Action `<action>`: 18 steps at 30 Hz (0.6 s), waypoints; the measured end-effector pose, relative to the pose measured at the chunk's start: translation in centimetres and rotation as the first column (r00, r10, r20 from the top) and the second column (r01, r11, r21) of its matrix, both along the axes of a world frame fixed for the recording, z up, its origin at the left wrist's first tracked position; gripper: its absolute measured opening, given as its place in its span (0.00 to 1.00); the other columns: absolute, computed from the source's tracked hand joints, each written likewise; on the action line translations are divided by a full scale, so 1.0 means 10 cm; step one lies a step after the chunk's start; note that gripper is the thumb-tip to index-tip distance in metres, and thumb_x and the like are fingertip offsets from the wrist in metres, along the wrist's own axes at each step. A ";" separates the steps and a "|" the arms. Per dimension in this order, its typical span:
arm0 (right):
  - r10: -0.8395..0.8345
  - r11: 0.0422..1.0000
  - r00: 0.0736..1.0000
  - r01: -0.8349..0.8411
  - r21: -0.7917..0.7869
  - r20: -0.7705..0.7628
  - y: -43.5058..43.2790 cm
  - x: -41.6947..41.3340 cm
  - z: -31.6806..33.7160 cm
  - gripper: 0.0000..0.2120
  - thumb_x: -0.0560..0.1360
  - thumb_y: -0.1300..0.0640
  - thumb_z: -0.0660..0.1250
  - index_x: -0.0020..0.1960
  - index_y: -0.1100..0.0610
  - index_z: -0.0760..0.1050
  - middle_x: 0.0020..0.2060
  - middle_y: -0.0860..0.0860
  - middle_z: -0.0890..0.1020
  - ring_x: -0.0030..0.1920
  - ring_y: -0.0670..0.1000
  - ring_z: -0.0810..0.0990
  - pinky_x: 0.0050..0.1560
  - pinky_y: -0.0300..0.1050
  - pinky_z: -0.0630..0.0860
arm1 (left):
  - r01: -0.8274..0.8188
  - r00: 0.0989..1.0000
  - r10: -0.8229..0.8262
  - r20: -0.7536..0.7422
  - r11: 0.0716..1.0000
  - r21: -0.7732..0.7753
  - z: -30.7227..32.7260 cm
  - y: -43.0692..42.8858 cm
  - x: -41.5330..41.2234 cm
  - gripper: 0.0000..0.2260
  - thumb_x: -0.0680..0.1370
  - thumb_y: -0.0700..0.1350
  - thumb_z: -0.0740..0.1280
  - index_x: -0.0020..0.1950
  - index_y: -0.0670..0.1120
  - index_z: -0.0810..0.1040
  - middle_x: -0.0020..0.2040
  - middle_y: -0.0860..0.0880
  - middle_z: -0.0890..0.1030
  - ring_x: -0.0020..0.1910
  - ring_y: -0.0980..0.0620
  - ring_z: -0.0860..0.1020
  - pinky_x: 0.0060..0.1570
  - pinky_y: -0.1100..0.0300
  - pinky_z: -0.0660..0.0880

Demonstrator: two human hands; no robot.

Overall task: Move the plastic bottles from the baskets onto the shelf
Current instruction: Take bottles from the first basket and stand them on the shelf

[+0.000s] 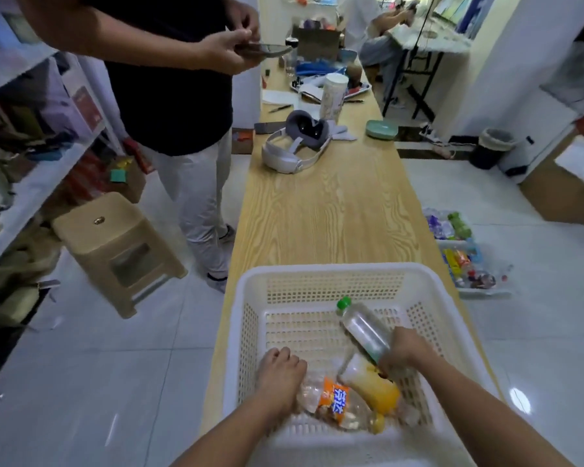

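Note:
A white plastic basket (pixel 317 274) stands on the near end of a wooden table. Inside lie a clear bottle with an orange label (pixel 334 401) and an orange-yellow bottle (pixel 373 385). My right hand (pixel 403 352) is shut on the base of a clear bottle with a green cap (pixel 361 326), tilted with its cap pointing up and left. My left hand (pixel 280 375) is down in the basket, its fingers on the neck end of the orange-label bottle. The shelf (pixel 31 193) runs along the left wall.
A person in a dark shirt stands left of the table (pixel 324 210) holding a phone. A headset (pixel 294 143) and clutter sit farther along the table. A tan stool (pixel 115 247) stands on the left floor. Trays with more bottles (pixel 459 251) lie on the right floor.

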State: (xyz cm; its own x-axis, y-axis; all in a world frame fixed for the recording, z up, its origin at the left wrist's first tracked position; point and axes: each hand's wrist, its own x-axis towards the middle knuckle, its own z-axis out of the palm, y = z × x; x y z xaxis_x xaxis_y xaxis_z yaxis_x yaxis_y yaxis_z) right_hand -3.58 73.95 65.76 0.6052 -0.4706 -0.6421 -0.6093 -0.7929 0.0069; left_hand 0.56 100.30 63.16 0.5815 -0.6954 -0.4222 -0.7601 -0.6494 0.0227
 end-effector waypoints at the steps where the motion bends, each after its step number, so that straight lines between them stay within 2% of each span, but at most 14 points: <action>1: -0.060 0.998 0.998 0.060 0.026 0.016 0.04 -0.08 0.01 0.28 0.58 0.43 0.75 0.53 0.55 0.71 0.46 0.50 0.76 0.44 0.50 0.76 0.37 0.41 0.71 | 0.022 1.000 -0.022 -0.006 1.000 -0.015 -0.01 0.04 0.06 0.25 0.73 0.51 0.70 0.66 0.44 0.68 0.66 0.44 0.72 0.67 0.44 0.65 0.66 0.52 0.58; 3: -0.205 0.975 0.975 0.195 0.106 0.091 0.08 -0.22 0.05 0.25 0.58 0.44 0.75 0.48 0.56 0.72 0.43 0.51 0.76 0.44 0.51 0.77 0.36 0.41 0.70 | 0.034 0.999 -0.035 -0.031 0.998 -0.044 -0.03 0.13 0.15 0.28 0.71 0.55 0.72 0.66 0.45 0.69 0.66 0.46 0.73 0.66 0.45 0.66 0.65 0.52 0.58; 5: -0.429 0.884 0.883 0.366 0.292 0.192 0.11 -0.37 0.13 0.19 0.60 0.50 0.77 0.44 0.57 0.73 0.41 0.52 0.78 0.43 0.53 0.78 0.37 0.44 0.74 | 0.020 0.998 -0.024 -0.054 0.996 -0.085 -0.01 0.22 0.21 0.29 0.69 0.56 0.73 0.65 0.47 0.69 0.66 0.47 0.73 0.66 0.46 0.65 0.65 0.52 0.58; 6: -0.550 0.800 0.805 0.433 0.415 0.222 0.15 -0.46 0.19 0.18 0.60 0.54 0.78 0.44 0.57 0.75 0.42 0.53 0.80 0.43 0.53 0.80 0.39 0.45 0.77 | -0.012 0.996 0.003 -0.087 0.994 -0.105 0.00 0.25 0.24 0.27 0.70 0.54 0.72 0.65 0.47 0.69 0.65 0.48 0.73 0.67 0.46 0.65 0.64 0.52 0.59; 8: -0.758 0.573 0.624 0.500 0.649 0.189 0.23 -0.64 0.35 0.22 0.60 0.61 0.79 0.52 0.60 0.77 0.46 0.55 0.82 0.47 0.56 0.81 0.44 0.47 0.77 | -0.145 0.978 0.112 -0.174 0.972 -0.187 0.03 0.28 0.30 0.19 0.74 0.51 0.69 0.62 0.49 0.70 0.64 0.49 0.73 0.66 0.47 0.66 0.62 0.53 0.60; 10: -0.867 0.362 0.483 0.450 0.816 0.119 0.33 -0.82 0.47 0.31 0.61 0.63 0.78 0.62 0.62 0.74 0.50 0.57 0.82 0.52 0.57 0.81 0.49 0.49 0.76 | -0.348 0.897 0.253 -0.361 0.909 -0.228 0.16 0.27 0.35 0.16 0.74 0.55 0.69 0.58 0.52 0.71 0.61 0.50 0.74 0.64 0.47 0.68 0.58 0.55 0.64; 12: -0.929 0.158 0.369 0.317 0.935 0.031 0.43 -1.00 0.55 0.38 0.58 0.62 0.81 0.65 0.64 0.72 0.54 0.60 0.82 0.54 0.59 0.80 0.52 0.51 0.77 | -0.517 0.765 0.295 -0.573 0.811 -0.273 0.12 0.19 0.42 0.25 0.64 0.67 0.69 0.53 0.54 0.74 0.54 0.53 0.79 0.59 0.47 0.74 0.55 0.54 0.70; 13: -0.943 0.062 0.332 0.216 0.974 -0.013 0.50 -1.09 0.60 0.42 0.55 0.61 0.82 0.66 0.64 0.71 0.57 0.62 0.80 0.56 0.60 0.80 0.54 0.52 0.78 | -0.596 0.695 0.293 -0.656 0.745 -0.299 0.09 0.12 0.45 0.28 0.60 0.69 0.70 0.52 0.54 0.77 0.51 0.54 0.81 0.56 0.48 0.77 0.55 0.53 0.73; 14: -0.950 -0.011 0.310 0.113 0.994 -0.045 0.55 -1.19 0.63 0.44 0.55 0.61 0.83 0.67 0.65 0.70 0.61 0.63 0.78 0.58 0.61 0.78 0.58 0.54 0.77 | -0.662 0.629 0.281 -0.724 0.683 -0.309 0.19 0.06 0.43 0.27 0.61 0.67 0.72 0.53 0.53 0.79 0.49 0.53 0.83 0.52 0.49 0.80 0.53 0.53 0.76; 16: -0.956 -0.095 0.282 -0.066 0.993 -0.073 0.67 -1.39 0.70 0.43 0.59 0.62 0.81 0.70 0.64 0.67 0.66 0.65 0.73 0.64 0.63 0.74 0.61 0.57 0.75 | -0.734 0.514 0.181 -0.839 0.599 -0.320 0.59 -0.05 0.28 0.18 0.70 0.54 0.75 0.55 0.47 0.81 0.47 0.49 0.84 0.45 0.49 0.82 0.42 0.58 0.78; 18: -0.966 -0.137 0.238 -0.163 0.977 -0.096 0.76 -1.62 0.75 0.42 0.61 0.65 0.79 0.72 0.62 0.65 0.67 0.65 0.71 0.64 0.64 0.73 0.60 0.57 0.75 | -0.745 0.427 0.052 -0.903 0.586 -0.319 0.83 -0.19 0.12 0.10 0.75 0.43 0.72 0.54 0.43 0.80 0.47 0.43 0.84 0.41 0.49 0.82 0.32 0.63 0.76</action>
State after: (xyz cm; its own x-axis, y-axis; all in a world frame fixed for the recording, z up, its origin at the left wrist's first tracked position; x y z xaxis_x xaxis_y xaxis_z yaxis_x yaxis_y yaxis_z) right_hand -19.75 81.59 73.23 0.8356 -0.3810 -0.3958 -0.0224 0.6963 -0.7174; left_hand 1.74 98.44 71.45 0.5499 -0.7189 -0.4251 0.1707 -0.4015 0.8998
